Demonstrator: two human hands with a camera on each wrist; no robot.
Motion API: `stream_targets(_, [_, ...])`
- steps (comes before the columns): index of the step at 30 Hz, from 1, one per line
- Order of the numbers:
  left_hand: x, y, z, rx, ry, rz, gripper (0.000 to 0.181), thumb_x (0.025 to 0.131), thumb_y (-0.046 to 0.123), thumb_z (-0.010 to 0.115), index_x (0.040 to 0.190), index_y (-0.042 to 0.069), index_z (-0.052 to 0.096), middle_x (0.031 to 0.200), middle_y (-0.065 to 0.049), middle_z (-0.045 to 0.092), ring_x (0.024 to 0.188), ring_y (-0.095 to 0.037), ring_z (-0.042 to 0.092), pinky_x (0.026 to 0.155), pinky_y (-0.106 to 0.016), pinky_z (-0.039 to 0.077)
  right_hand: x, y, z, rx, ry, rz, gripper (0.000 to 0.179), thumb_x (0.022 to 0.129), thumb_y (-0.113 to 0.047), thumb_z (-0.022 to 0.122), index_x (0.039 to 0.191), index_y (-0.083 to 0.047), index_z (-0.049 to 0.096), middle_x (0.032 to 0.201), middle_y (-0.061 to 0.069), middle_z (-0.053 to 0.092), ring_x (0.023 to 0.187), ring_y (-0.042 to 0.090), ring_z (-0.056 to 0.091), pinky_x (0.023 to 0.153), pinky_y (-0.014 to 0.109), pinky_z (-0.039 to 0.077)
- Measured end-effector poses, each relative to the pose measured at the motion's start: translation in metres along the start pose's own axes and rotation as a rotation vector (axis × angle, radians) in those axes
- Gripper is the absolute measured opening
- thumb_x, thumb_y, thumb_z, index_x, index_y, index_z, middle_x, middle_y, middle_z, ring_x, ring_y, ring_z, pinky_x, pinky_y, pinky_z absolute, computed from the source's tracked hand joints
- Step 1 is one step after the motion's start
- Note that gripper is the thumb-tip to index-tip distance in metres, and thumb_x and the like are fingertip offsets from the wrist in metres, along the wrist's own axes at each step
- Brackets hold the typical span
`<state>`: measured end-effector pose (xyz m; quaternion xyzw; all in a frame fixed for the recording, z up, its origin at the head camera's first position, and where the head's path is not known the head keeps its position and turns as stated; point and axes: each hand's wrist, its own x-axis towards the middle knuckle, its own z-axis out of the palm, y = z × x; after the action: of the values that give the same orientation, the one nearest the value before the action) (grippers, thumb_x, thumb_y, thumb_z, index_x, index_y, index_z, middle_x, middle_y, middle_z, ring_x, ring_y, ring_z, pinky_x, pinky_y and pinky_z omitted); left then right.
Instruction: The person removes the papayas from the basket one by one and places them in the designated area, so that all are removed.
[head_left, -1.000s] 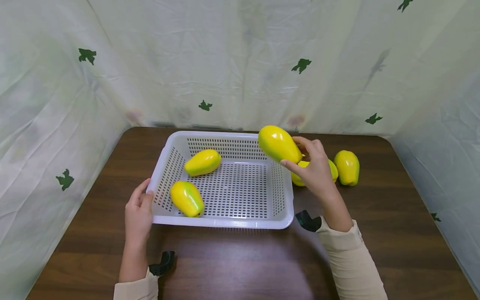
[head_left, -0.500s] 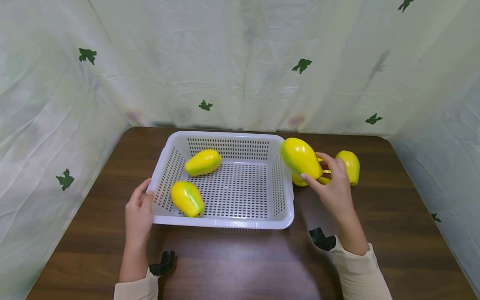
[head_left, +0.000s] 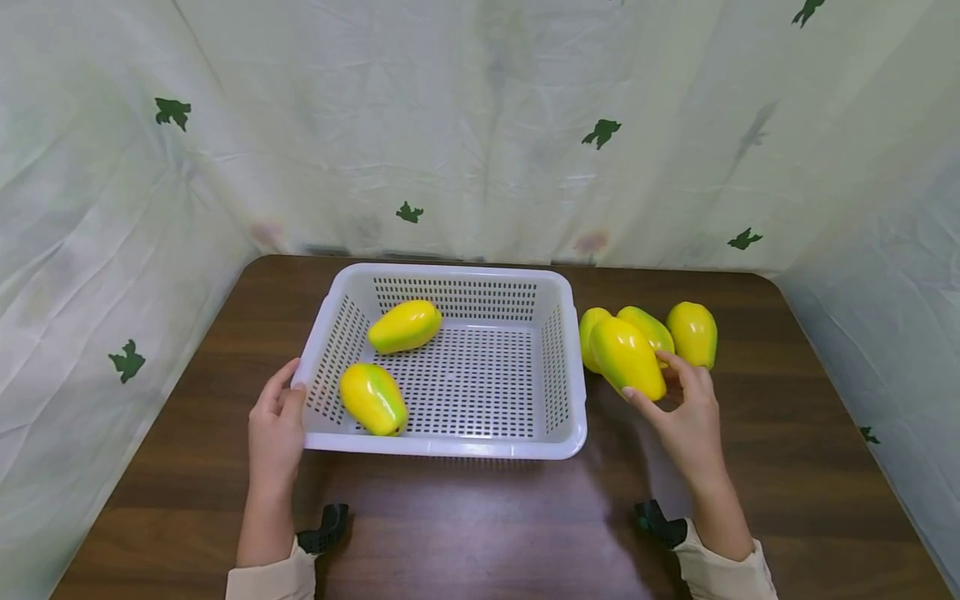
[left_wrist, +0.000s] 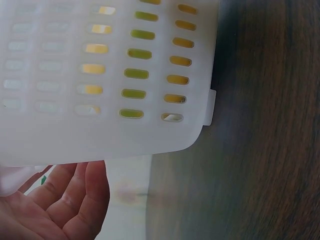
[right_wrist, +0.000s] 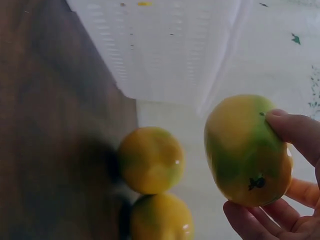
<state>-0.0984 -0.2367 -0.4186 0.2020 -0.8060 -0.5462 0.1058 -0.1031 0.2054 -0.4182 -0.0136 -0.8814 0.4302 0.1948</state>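
Observation:
A white perforated plastic basket stands on the table, with one yellow-green mango toward its back left and another mango near its front left corner. My left hand grips the basket's left rim between thumb and fingers. Right of the basket, my right hand pinches a glossy mango between thumb and fingertips. In the right wrist view this mango is held above the table, its dark stem end showing. Just behind it lie two mangoes, one partly hidden and the other beside it.
A further mango lies at the right end of the group. The brown wooden table ends at a pale curtain with green leaf shapes. Black wrist mounts stick out from both sleeves.
My right hand has carried the mango rightward and toward me, from over the basket's right rim to beside the other mangoes. The left hand and basket have stayed in place.

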Motion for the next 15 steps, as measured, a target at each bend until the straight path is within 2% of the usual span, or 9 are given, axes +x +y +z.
stream_targets(7, [0.002,-0.003,-0.001,-0.009,-0.005,0.019,0.042,0.095,0.038,0.035,0.136,0.028,0.039,0.119,-0.012,0.054,0.099,-0.023,0.053,0.085,-0.043,0.044,-0.015,0.011,0.008,-0.026,-0.027,0.021,0.06,0.069,-0.017,0.078,0.12,-0.002,0.05,0.093,0.013,0.044,0.084,0.017,0.048,0.07,0.01,0.04])
stream_targets(9, [0.005,-0.008,-0.001,-0.007,-0.008,0.033,0.043,0.095,0.04,0.036,0.136,0.028,0.039,0.119,-0.012,0.054,0.099,-0.024,0.053,0.083,-0.041,0.046,-0.02,0.014,0.01,-0.032,-0.047,0.034,0.059,0.07,-0.018,0.078,0.12,-0.002,0.05,0.092,0.012,0.044,0.084,0.018,0.048,0.069,0.009,0.04])
stream_targets(11, [0.012,-0.021,-0.001,-0.017,-0.016,0.049,0.044,0.094,0.041,0.038,0.136,0.029,0.04,0.118,-0.01,0.054,0.098,-0.022,0.054,0.079,-0.036,0.048,-0.026,0.016,0.012,-0.042,-0.067,0.053,0.059,0.069,-0.019,0.078,0.119,-0.003,0.051,0.092,0.011,0.044,0.084,0.018,0.048,0.069,0.009,0.04])
stream_targets(14, [0.019,-0.033,-0.001,-0.024,-0.017,0.061,0.045,0.093,0.043,0.04,0.135,0.03,0.041,0.118,-0.01,0.055,0.097,-0.022,0.055,0.076,-0.034,0.049,-0.033,0.019,0.014,-0.066,-0.098,0.078,0.06,0.069,-0.021,0.078,0.119,-0.002,0.05,0.093,0.009,0.044,0.084,0.02,0.049,0.07,0.017,0.044])
stream_targets(15, [0.02,-0.035,-0.002,-0.027,-0.023,0.068,0.045,0.093,0.042,0.04,0.136,0.029,0.04,0.119,-0.011,0.054,0.097,-0.023,0.055,0.077,-0.037,0.049,-0.035,0.02,0.015,-0.075,-0.106,0.087,0.06,0.069,-0.021,0.078,0.119,-0.002,0.05,0.093,0.01,0.044,0.084,0.02,0.049,0.071,0.022,0.046])
